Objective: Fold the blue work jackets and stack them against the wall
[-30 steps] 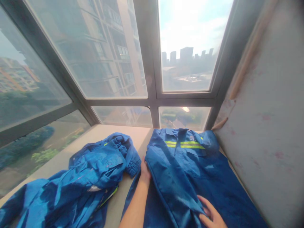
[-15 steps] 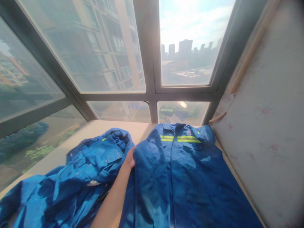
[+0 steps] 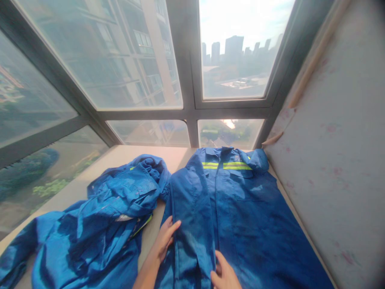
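Note:
A blue work jacket (image 3: 249,224) with yellow-green reflective stripes across its chest lies spread out, front up, its collar toward the window. One sleeve (image 3: 191,224) is laid lengthwise over the jacket's left part. My left hand (image 3: 168,235) is at the outer edge of this sleeve, thumb on top and fingers curled at the cloth. At the sleeve's inner edge, near the bottom of the view, my right hand (image 3: 224,273) pinches the fabric between thumb and fingers.
A second blue garment (image 3: 114,216) lies crumpled on the left of the pale sill (image 3: 176,154). Window frames (image 3: 189,114) rise behind and to the left. A wall with faint flower patterns (image 3: 337,172) borders the right side.
My left hand has moved down along the sleeve edge, toward me. My right hand has come into view at the bottom. The view has tilted slightly down.

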A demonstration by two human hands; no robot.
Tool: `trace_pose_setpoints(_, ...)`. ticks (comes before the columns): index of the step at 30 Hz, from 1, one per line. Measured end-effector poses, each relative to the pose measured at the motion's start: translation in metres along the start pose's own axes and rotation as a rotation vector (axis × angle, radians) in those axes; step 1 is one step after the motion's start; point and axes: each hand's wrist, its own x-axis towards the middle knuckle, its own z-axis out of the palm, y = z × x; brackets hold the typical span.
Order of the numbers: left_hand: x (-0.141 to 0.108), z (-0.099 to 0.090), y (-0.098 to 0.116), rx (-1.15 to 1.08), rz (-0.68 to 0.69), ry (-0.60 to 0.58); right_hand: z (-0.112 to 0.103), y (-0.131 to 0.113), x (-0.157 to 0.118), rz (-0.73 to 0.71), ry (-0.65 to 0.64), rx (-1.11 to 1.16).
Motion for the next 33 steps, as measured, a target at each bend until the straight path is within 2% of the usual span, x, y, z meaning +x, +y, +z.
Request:
trace_pose_setpoints(3,-0.047,-0.002,-0.026,0.011,-0.072,0.0,0.009,-0.008,-0.001,0.028,-0.139,0.288)
trace_pose_setpoints(5,-0.07,-0.006,-0.037,0.05,-0.049,0.063,0.018,-0.013,0.0,0.038,-0.191,0.439)
trace_pose_setpoints(8,-0.089,-0.011,-0.047,0.122,0.034,0.156,0.032,-0.016,0.001,0.105,-0.187,0.54)
trace_pose_setpoints(10,-0.095,-0.01,-0.05,0.125,0.06,0.126,0.039,-0.016,0.0,0.199,-0.164,0.557)
trace_pose_setpoints(12,-0.097,-0.007,-0.046,0.097,0.056,0.044,0.044,-0.018,-0.002,0.252,-0.168,0.53)
trace_pose_setpoints(14,-0.097,-0.006,-0.035,0.064,0.069,0.011,0.048,-0.021,-0.005,0.234,-0.19,0.477)
trace_pose_setpoints(18,-0.097,-0.02,-0.011,0.08,0.169,0.132,0.058,-0.029,-0.008,0.022,-0.203,0.475)
trace_pose_setpoints(21,-0.096,-0.036,-0.013,0.216,0.212,0.19,0.06,-0.021,-0.01,-0.179,-0.135,0.254)
trace_pose_setpoints(24,-0.094,-0.048,-0.035,0.512,0.202,0.244,0.053,-0.002,-0.014,-0.235,0.004,-0.207)
trace_pose_setpoints(27,-0.091,-0.055,-0.052,0.728,0.209,0.258,0.04,0.009,-0.018,-0.273,0.08,-0.573)
trace_pose_setpoints(30,-0.087,-0.05,-0.051,0.902,0.414,0.351,0.027,-0.001,-0.018,-0.439,0.149,-0.802)
trace_pose_setpoints(33,-0.077,-0.027,-0.037,1.058,0.678,0.423,0.021,-0.02,-0.014,-0.691,0.197,-0.93)
